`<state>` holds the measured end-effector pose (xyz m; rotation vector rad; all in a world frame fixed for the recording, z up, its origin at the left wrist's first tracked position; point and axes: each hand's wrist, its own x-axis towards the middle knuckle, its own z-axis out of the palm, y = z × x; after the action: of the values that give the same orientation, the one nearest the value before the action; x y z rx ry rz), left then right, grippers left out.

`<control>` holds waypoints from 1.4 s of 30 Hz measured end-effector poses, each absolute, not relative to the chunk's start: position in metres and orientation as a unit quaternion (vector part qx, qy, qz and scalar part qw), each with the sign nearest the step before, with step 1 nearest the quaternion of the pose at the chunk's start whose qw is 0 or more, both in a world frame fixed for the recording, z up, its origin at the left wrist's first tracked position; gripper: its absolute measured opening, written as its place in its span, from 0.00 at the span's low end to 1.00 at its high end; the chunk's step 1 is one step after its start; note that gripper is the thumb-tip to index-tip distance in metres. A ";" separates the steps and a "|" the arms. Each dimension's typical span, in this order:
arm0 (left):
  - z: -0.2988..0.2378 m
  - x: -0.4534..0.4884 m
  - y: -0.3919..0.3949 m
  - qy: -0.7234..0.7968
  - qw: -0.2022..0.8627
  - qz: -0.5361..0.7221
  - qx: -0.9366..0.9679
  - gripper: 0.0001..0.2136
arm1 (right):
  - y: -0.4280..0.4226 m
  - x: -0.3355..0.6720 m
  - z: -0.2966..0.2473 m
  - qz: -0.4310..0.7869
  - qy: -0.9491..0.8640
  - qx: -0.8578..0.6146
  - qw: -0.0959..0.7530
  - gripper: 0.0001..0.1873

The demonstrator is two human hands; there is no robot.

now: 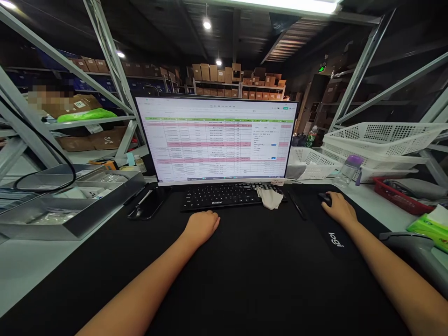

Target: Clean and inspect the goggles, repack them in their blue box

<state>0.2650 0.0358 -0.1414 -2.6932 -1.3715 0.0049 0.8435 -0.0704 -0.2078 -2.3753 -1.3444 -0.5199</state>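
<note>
My left hand (pixel 202 227) rests on the black desk mat (pixel 245 270), just in front of the keyboard (pixel 217 196). Its fingers are curled in, with no object showing in them. At the right, my right hand (pixel 339 209) is wrapped over a black computer mouse (pixel 325 199) on a mouse pad (pixel 315 224) with "logi" printed on it. Behind the keyboard stands a monitor (pixel 210 144) that displays a spreadsheet with a green header, some pink rows and a small pop-up box. A crumpled pale cloth (pixel 270 198) lies over the keyboard's right part.
Left of the keyboard lies a phone (pixel 147 204), beside grey open boxes (pixel 73 219) with plastic bags. On the right are white baskets (pixel 381 140), a clear bottle (pixel 346 170), a red basket (pixel 399 198), a tissue pack (pixel 429 228) and a grey device (pixel 416 252). A black pen (pixel 297 205) lies near the keyboard.
</note>
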 end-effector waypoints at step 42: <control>-0.142 0.265 0.039 -0.447 0.067 0.005 -0.892 0.23 | -0.076 0.834 -0.200 -0.159 -0.478 -0.843 0.189 0.28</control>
<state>0.2649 0.0386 -0.1420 -2.6894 -1.3464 0.0147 0.8344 -0.0763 -0.2002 -2.3707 -1.3449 -0.4480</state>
